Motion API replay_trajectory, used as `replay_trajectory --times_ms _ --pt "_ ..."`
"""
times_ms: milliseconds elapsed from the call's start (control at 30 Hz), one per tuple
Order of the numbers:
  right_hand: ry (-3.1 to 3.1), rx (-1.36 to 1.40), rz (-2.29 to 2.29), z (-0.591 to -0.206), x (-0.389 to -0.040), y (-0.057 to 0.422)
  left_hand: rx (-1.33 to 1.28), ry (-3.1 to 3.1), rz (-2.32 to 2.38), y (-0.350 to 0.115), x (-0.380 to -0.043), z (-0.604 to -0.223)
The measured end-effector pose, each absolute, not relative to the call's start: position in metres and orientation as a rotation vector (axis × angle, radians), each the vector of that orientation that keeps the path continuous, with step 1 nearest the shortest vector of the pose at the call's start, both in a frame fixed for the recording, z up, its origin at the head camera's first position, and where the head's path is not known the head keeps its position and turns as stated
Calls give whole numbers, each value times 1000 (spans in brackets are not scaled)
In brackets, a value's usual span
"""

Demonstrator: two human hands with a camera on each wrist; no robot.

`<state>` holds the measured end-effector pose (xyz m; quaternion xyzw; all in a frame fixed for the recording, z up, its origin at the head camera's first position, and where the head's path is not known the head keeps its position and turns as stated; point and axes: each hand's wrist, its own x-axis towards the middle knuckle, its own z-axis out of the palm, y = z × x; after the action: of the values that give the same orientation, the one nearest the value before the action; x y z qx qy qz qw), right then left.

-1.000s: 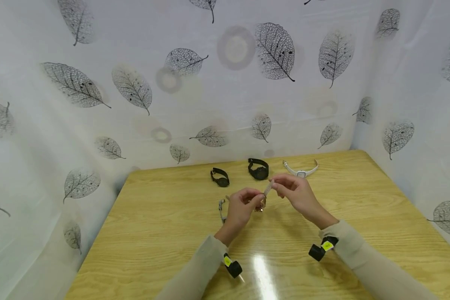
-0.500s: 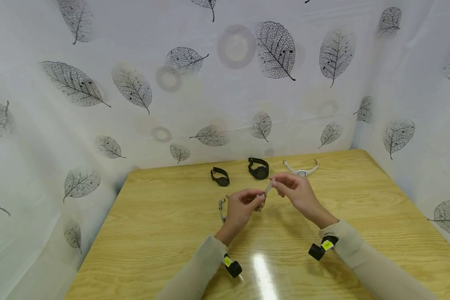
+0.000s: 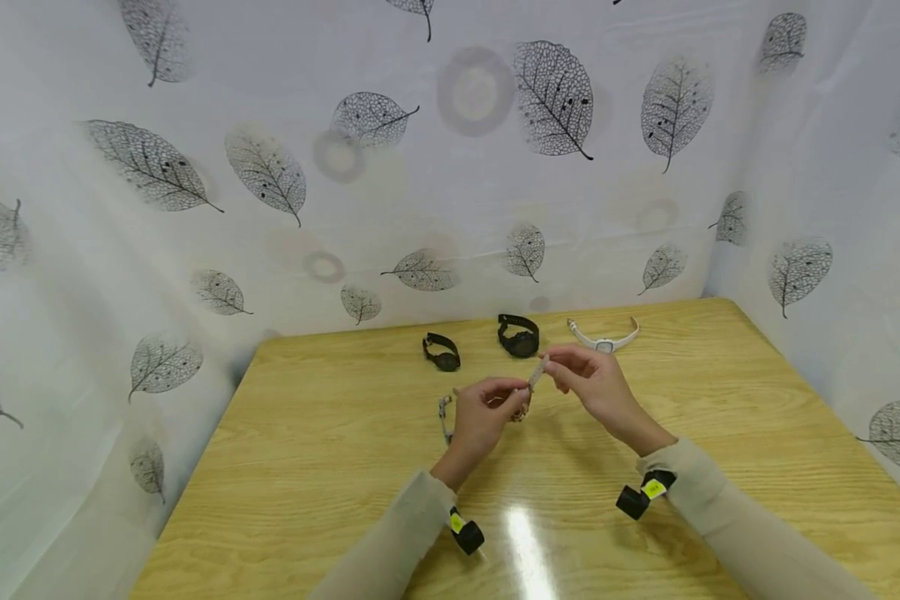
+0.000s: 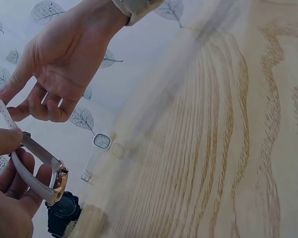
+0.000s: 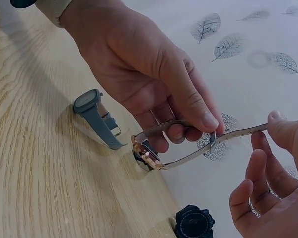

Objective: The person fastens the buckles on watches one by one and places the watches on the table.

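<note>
A wristwatch with a rose-gold case [image 5: 146, 153] and a pale strap [image 4: 38, 150] is held up between both hands above the table. My left hand [image 3: 482, 423] pinches the strap by its buckle [image 5: 212, 140], thumb on top, with the case hanging beyond the fingers. The strap's free, holed end is pinched between thumb and forefinger of my right hand [image 3: 596, 392], and it runs nearly straight between the two hands. Just left of my left hand lies a grey-blue watch [image 3: 446, 417], partly hidden by that hand; the right wrist view shows its case and strap [image 5: 102, 124].
Along the back of the wooden table [image 3: 307, 450] lie a small black watch [image 3: 444, 358], a larger black watch [image 3: 522, 342] and a white watch [image 3: 604, 344] with its strap spread. A leaf-patterned curtain [image 3: 435, 192] hangs behind the table and at both sides.
The rose-gold case has shifted slightly below the left fingers since the oldest frame. Both hands keep their places and their pinches on the strap.
</note>
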<state>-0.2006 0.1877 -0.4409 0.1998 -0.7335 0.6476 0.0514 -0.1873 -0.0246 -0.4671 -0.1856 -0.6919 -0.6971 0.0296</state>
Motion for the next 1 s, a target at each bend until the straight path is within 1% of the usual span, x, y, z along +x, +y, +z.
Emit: replay_trajectory --times_ms 533,1000 --pt "-2291 608 1907 -442 -200 185 -652 -2101 -2080 -26 -188 -470" --pt "-2286 579 1894 -448 -199 180 -524 -2104 -2129 -26 -189 -471"
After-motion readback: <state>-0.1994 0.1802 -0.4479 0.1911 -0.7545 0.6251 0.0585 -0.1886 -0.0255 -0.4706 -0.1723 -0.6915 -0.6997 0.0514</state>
